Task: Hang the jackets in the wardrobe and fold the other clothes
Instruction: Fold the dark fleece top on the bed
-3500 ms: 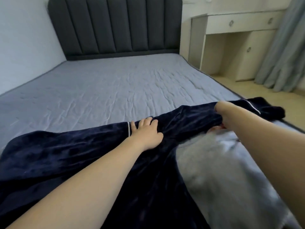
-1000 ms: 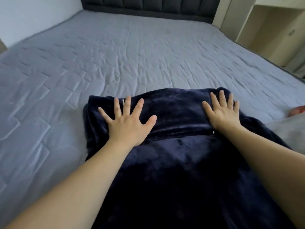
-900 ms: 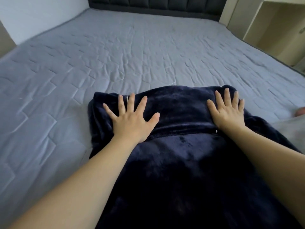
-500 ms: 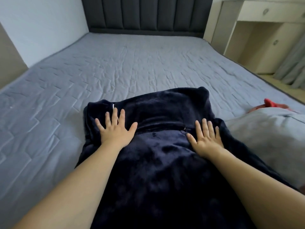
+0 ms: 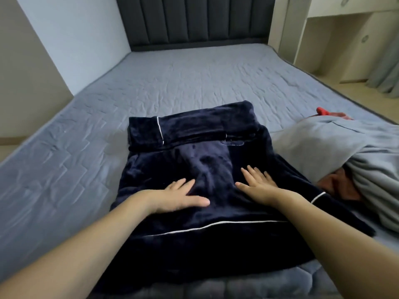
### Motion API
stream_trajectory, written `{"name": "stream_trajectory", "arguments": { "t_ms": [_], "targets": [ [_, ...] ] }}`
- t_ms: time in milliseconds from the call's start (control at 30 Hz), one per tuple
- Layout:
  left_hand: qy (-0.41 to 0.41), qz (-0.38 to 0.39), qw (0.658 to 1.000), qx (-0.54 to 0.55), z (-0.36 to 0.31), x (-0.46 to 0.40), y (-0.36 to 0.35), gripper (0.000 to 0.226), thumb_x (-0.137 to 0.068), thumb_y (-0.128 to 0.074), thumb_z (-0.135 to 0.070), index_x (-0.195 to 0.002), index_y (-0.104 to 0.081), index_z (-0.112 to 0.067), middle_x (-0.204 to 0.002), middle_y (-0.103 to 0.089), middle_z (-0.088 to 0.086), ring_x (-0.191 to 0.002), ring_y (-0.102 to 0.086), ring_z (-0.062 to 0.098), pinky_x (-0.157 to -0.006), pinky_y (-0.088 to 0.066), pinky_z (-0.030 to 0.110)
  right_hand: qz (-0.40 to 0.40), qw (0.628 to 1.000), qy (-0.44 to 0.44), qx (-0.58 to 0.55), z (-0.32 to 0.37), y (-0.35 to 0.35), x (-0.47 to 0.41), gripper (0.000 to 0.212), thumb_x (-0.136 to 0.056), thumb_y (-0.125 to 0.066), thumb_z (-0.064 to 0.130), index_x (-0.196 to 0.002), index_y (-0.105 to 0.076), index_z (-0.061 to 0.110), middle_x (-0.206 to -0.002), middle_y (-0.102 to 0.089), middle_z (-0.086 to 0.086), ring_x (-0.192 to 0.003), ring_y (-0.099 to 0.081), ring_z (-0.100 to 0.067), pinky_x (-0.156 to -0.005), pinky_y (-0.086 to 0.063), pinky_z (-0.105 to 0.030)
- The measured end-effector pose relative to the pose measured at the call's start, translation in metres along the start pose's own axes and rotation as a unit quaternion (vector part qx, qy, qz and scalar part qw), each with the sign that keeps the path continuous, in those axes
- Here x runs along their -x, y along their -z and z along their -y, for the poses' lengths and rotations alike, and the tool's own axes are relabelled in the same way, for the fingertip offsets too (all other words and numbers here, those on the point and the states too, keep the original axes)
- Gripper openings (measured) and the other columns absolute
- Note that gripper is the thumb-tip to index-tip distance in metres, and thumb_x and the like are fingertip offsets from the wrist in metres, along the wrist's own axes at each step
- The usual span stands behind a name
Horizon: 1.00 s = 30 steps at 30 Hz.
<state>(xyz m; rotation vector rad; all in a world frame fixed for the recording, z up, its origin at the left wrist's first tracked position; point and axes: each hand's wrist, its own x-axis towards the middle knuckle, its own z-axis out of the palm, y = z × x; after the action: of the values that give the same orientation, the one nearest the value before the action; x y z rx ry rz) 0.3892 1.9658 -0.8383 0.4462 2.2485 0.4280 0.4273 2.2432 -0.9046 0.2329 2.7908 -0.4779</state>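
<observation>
A dark navy plush garment [image 5: 211, 152] with thin white piping lies spread on the bed in front of me, its far end folded back over itself. My left hand [image 5: 180, 196] rests flat on the middle of the garment, fingers straight. My right hand [image 5: 258, 184] lies flat on it too, a little to the right, fingers straight. Neither hand grips anything. To the right lies a rumpled grey garment [image 5: 336, 143], with some red cloth [image 5: 330, 114] showing behind and beneath it.
The bed [image 5: 194, 83] has a grey quilted cover and a dark padded headboard [image 5: 194, 18] at the far end. A wall runs along the left side. Pale cabinets [image 5: 345, 39] and a grey curtain [image 5: 386, 65] stand beyond the bed's right edge.
Both hands have slid back toward me along the navy garment, from its folded far end to its middle. The view has lifted, showing more headboard and the grey garment.
</observation>
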Motion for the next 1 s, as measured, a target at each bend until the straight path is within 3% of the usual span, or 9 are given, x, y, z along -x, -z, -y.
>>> {"name": "stream_trajectory", "arguments": {
  "t_ms": [100,167,233,300,400,500,700,867,1000],
  "targets": [
    [-0.017,0.048,0.976,-0.212,-0.011,0.034,-0.039,0.14,-0.036,-0.05,-0.102,-0.146,0.019,-0.049,-0.152,0.035,-0.023,-0.138,0.039,0.012,-0.108,0.02,0.065,0.024,0.999,0.043,-0.008,0.01,0.014,0.027,0.07,-0.094,-0.049,0.05,-0.152,-0.021,0.022,-0.161,-0.01,-0.003,-0.148,-0.008,-0.021,-0.119,-0.007,-0.034],
    [-0.011,0.038,0.95,-0.309,-0.016,0.045,-0.055,0.144,-0.043,-0.061,-0.093,-0.148,0.021,-0.04,-0.153,0.034,-0.019,-0.14,0.038,0.021,-0.104,0.013,0.072,0.024,0.996,0.077,-0.039,0.015,0.027,0.047,0.036,-0.087,-0.063,0.03,-0.121,-0.052,0.024,-0.141,-0.036,-0.005,-0.128,-0.039,-0.022,-0.104,-0.029,-0.024],
    [-0.03,-0.03,0.926,-0.375,-0.024,0.056,-0.061,0.13,-0.055,-0.067,-0.078,-0.154,0.002,-0.03,-0.156,0.011,-0.008,-0.143,0.011,0.031,-0.105,-0.014,0.069,0.054,0.993,0.087,-0.054,0.021,0.039,0.068,0.01,-0.08,-0.064,0.023,-0.083,-0.056,0.026,-0.115,-0.046,-0.002,-0.1,-0.049,-0.017,-0.088,-0.037,-0.023],
    [-0.068,-0.134,0.9,-0.41,-0.033,0.066,-0.063,0.097,-0.063,-0.068,-0.061,-0.142,-0.029,-0.021,-0.14,-0.018,0.005,-0.128,-0.021,0.033,-0.091,-0.035,0.051,0.113,0.987,0.074,-0.082,0.025,0.048,0.088,0.014,-0.072,-0.068,0.037,-0.074,-0.059,0.026,-0.106,-0.049,0.001,-0.093,-0.052,-0.015,-0.088,-0.043,-0.027],
    [-0.086,-0.207,0.907,-0.356,-0.039,0.078,-0.058,0.044,-0.074,-0.063,-0.028,-0.11,-0.04,-0.019,-0.111,-0.05,0.007,-0.103,-0.054,0.03,-0.072,-0.045,0.04,0.155,0.985,0.055,-0.051,0.028,0.047,0.121,0.055,-0.062,-0.068,0.073,-0.098,-0.058,0.032,-0.118,-0.044,0.009,-0.109,-0.049,-0.014,-0.101,-0.041,-0.035],
    [-0.055,-0.229,0.926,-0.295,-0.041,0.091,-0.047,0.03,-0.077,-0.055,-0.011,-0.099,-0.036,-0.018,-0.095,-0.058,0.006,-0.086,-0.059,0.029,-0.066,-0.048,0.04,-0.012,0.979,0.141,0.15,0.034,0.033,0.144,0.091,-0.057,-0.056,0.085,-0.13,-0.041,0.033,-0.129,-0.044,0.01,-0.115,-0.05,-0.018,-0.098,-0.041,-0.038],
    [-0.03,-0.402,0.799,-0.446,-0.036,0.095,-0.044,0.048,-0.077,-0.06,-0.01,-0.12,-0.039,-0.018,-0.115,-0.047,0.006,-0.098,-0.049,0.028,-0.06,-0.037,0.035,-0.133,0.934,0.139,0.3,0.035,0.042,0.141,0.053,-0.081,-0.059,0.03,-0.128,-0.037,0.021,-0.122,-0.051,-0.002,-0.113,-0.055,-0.026,-0.087,-0.046,-0.04],
    [0.132,-0.24,0.89,-0.365,-0.021,0.09,-0.006,0.037,-0.081,-0.053,-0.017,-0.118,-0.052,-0.018,-0.109,-0.059,0.004,-0.095,-0.058,0.028,-0.071,-0.043,0.038,-0.118,0.95,-0.042,0.286,0.027,0.08,0.109,0.033,-0.09,-0.049,0.021,-0.123,-0.051,0.02,-0.123,-0.059,-0.002,-0.112,-0.059,-0.026,-0.078,-0.04,-0.036],
    [0.168,-0.348,0.84,-0.381,-0.017,0.072,0.052,0.03,-0.084,-0.052,-0.012,-0.112,-0.06,-0.018,-0.113,-0.062,0.005,-0.102,-0.06,0.027,-0.077,-0.049,0.036,-0.125,0.94,-0.088,0.306,0.043,0.096,0.061,0.029,-0.089,-0.049,0.019,-0.115,-0.061,0.023,-0.117,-0.062,-0.001,-0.107,-0.06,-0.025,-0.085,-0.04,-0.035]
  ]
}}
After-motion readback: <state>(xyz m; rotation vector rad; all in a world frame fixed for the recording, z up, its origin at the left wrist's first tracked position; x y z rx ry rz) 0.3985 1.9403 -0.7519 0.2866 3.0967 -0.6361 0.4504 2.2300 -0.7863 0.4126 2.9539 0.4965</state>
